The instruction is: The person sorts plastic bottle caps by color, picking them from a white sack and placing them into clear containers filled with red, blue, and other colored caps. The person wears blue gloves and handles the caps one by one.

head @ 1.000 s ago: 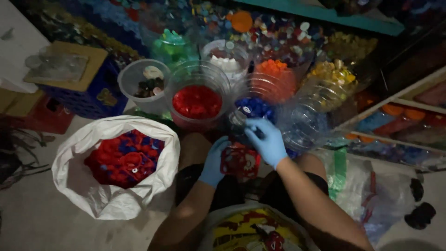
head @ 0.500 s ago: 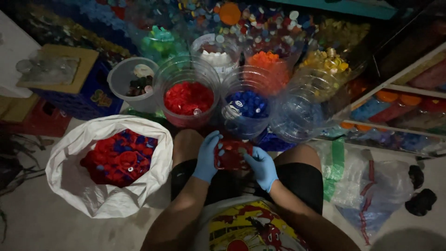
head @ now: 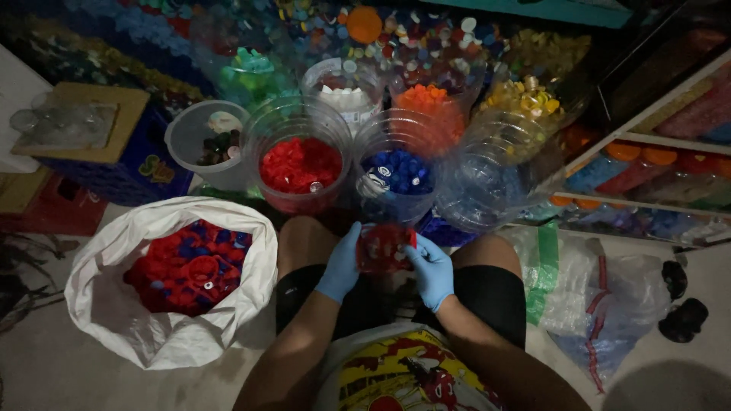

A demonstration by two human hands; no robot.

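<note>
Both blue-gloved hands, left hand (head: 340, 265) and right hand (head: 432, 270), grip a small clear plastic container of red caps (head: 383, 247) between the person's knees. Just beyond it stand a clear round tub of red caps (head: 299, 164) and a clear round tub of blue caps (head: 397, 173).

Thin, smooth blue rubber gloves are worn on the left hand (head: 340, 268) and right hand (head: 431, 270), between which a clear, glossy plastic tub (head: 384, 247) of red caps is gripped. Just beyond the grip, glossy transparent plastic jars (head: 301, 160) are seen; left of it, a matt woven white sack (head: 171, 335)
</note>
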